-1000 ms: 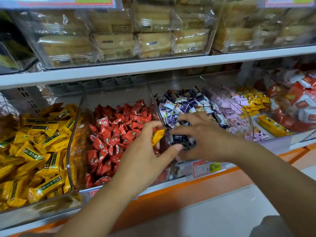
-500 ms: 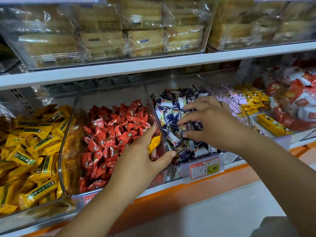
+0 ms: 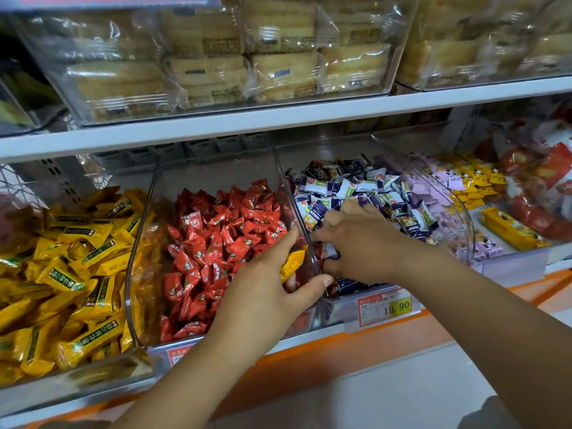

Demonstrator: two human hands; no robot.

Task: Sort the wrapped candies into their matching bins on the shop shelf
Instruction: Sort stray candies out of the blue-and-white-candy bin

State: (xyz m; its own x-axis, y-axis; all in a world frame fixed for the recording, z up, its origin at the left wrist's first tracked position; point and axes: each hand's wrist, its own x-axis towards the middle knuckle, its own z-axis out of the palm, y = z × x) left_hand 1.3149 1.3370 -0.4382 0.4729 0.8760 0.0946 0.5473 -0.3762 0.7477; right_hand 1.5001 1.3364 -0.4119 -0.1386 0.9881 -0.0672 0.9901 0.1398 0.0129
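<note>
Three clear bins stand side by side on the lower shelf: yellow candies (image 3: 71,274) on the left, red candies (image 3: 216,239) in the middle, blue-and-white candies (image 3: 349,187) on the right. My left hand (image 3: 269,286) hovers over the front right corner of the red bin (image 3: 148,230) and holds a yellow wrapped candy (image 3: 292,263) in its palm, thumb against the clear divider. My right hand (image 3: 359,243) reaches into the front of the blue bin (image 3: 464,218), fingers curled down among the candies; what they pinch is hidden.
A price tag reading 19.90 (image 3: 385,308) hangs on the blue bin's front. Pink and yellow packets (image 3: 464,181) and red bags (image 3: 541,181) fill bins further right. The upper shelf (image 3: 278,119) carries clear boxes of wrapped cakes (image 3: 216,57). An orange shelf edge runs below.
My right hand has moved from the middle of the blue bin toward its front left corner, close to my left hand. The left hand keeps the yellow candy and has hardly shifted.
</note>
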